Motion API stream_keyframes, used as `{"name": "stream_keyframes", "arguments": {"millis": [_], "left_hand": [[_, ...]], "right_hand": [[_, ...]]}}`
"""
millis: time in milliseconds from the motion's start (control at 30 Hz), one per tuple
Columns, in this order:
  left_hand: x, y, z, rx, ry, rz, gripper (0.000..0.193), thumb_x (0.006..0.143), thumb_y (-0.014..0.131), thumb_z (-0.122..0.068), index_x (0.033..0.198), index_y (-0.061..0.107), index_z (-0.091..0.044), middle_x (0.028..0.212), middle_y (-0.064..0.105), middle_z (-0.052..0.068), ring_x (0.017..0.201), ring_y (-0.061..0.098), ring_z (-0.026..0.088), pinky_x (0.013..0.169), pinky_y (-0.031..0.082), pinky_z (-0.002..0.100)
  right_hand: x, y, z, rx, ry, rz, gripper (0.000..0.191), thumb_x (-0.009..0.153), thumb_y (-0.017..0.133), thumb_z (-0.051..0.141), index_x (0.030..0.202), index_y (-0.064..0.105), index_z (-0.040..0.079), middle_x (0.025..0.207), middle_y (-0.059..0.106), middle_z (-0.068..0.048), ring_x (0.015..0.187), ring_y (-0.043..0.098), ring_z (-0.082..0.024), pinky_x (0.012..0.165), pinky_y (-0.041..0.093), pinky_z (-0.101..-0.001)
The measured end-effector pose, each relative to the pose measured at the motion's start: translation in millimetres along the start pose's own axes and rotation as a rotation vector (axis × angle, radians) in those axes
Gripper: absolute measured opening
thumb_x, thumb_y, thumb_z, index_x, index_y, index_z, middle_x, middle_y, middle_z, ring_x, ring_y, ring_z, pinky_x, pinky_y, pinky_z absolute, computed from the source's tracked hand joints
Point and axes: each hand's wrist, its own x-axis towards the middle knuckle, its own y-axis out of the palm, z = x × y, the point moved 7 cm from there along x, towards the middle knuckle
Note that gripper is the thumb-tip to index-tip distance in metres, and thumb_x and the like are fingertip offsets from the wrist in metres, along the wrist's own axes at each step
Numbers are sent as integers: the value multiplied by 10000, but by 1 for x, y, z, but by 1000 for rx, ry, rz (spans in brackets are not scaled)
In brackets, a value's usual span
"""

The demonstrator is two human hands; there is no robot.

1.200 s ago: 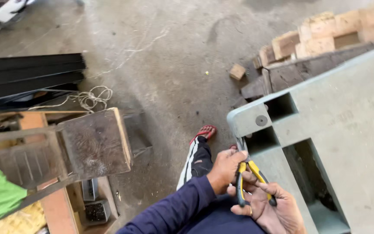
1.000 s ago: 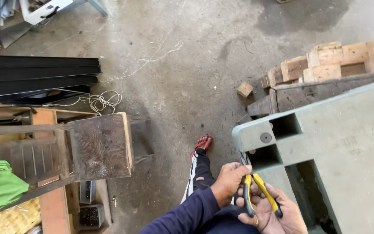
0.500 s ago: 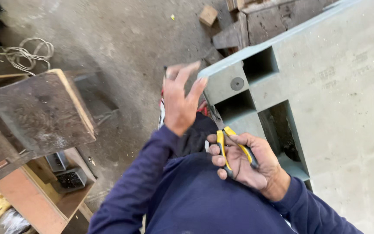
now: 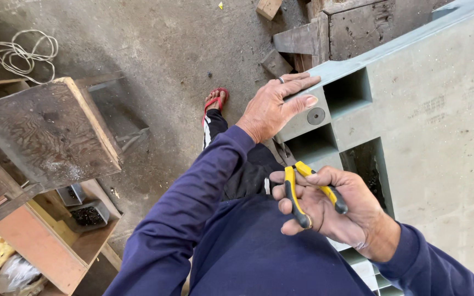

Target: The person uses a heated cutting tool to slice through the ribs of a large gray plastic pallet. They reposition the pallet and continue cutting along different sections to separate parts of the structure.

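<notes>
Filling the frame from twelve to five o'clock, a grey concrete block (image 4: 429,126) with square pockets cast into its edge lies on a stained concrete floor (image 4: 154,49). At nine o'clock stands a worn plywood workbench (image 4: 45,131), with an orange shelf (image 4: 45,246) beneath it holding small trays of dark bits. A person in a navy long-sleeved top (image 4: 237,241) looks down over the block's corner.

The left hand (image 4: 275,107) lies flat and spread on that corner, palm down, a ring on one finger, fingertips just beside a round metal insert (image 4: 316,116) set in the concrete. The right hand (image 4: 330,205), at five o'clock from centre, is curled around a pair of yellow-handled pliers (image 4: 297,192); the handles spread apart within the grip, and the tool's nose, pointing toward eleven o'clock, is mostly hidden behind the fingers. The pliers sit above the person's lap, near the block's edge but not touching it.

A foot in a red sandal (image 4: 214,103) rests on the floor near centre. Rough wooden offcuts (image 4: 303,38) lie at twelve o'clock, and a coil of pale cord (image 4: 23,52) at ten o'clock.
</notes>
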Motion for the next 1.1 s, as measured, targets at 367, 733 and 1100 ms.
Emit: {"name": "stream_keyframes", "arguments": {"millis": [367,733,1100], "left_hand": [[-1,1,-11,100,43,-5,440,1006,605,-473,1376,680,-246,1434,647,70,1258,601,288,1103,428,417],[0,-6,-21,133,15,-28,460,994,586,-504,1372,680,-259,1405,658,99,1164,610,312,1061,413,426],[6,-9,-8,61,-76,-28,460,944,637,-512,1279,732,-210,1370,695,95,1234,672,285,1053,487,382]], "right_hand": [[7,1,-14,14,-126,-116,483,823,511,93,1276,501,-72,947,535,-104,773,520,-203,620,462,-343],[4,3,-15,42,-182,-54,558,858,524,160,1358,458,-81,945,512,-119,751,535,-214,563,510,-367],[7,-8,-25,-78,-227,-132,519,828,503,130,1301,432,-71,1192,581,-235,1021,686,-403,880,587,-602]]}}
